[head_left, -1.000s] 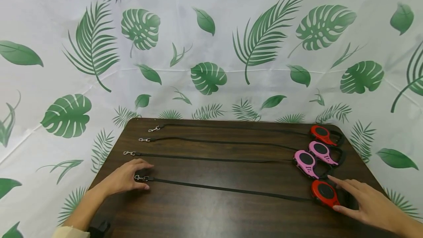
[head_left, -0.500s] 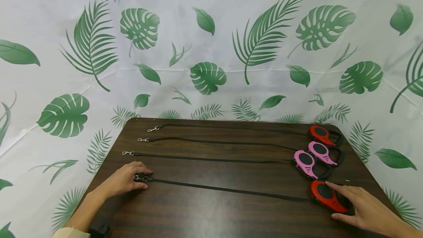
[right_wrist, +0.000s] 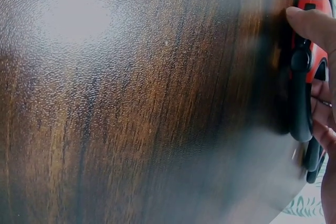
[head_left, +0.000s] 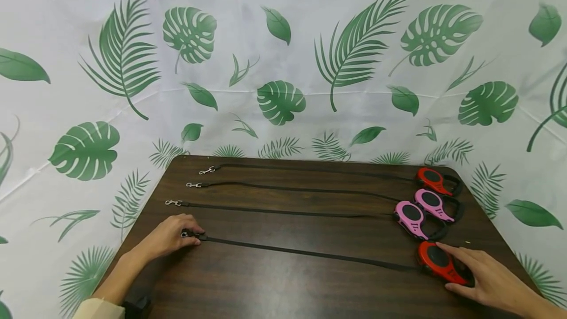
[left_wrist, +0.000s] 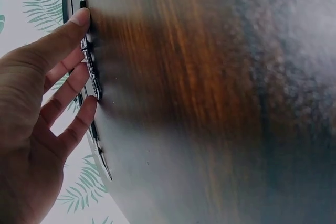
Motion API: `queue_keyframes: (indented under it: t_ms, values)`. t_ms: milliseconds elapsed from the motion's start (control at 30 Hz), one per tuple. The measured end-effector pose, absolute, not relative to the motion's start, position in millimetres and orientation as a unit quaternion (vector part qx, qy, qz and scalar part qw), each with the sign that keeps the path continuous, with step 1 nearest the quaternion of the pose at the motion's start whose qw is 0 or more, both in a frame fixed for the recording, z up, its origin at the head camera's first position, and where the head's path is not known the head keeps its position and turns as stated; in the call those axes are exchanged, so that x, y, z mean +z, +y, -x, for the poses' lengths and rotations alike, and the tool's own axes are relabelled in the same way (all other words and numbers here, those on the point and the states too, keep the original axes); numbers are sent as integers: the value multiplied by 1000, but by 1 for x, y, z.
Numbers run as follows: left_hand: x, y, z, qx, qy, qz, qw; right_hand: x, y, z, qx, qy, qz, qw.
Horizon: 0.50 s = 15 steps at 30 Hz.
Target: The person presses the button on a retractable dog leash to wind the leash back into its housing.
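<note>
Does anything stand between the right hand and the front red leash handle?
Nothing visible does: the right hand has thumb and fingers on opposite sides of the red handle. The nearer pink handle lies beyond it.

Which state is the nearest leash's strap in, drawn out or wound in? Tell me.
Drawn out: the black strap runs across the table from the red case by the right hand to the clip by the left hand.
</note>
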<state>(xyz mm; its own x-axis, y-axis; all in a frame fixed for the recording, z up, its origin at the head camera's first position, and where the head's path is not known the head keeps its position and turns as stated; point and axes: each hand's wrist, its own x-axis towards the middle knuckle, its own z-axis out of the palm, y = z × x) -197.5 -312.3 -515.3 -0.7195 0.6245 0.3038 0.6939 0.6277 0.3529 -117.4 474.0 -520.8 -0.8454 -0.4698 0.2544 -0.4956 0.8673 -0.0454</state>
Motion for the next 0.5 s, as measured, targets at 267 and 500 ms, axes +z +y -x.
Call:
queue_keyframes:
  t_ms: [267,500]
  values:
    - [-515,-311,201,-230,-896,374,65,-522,475,118,57,-959,-252,115]
    - [-510,-309,202,-221,-903,368,34,-521,478,118,63,-961,-246,112]
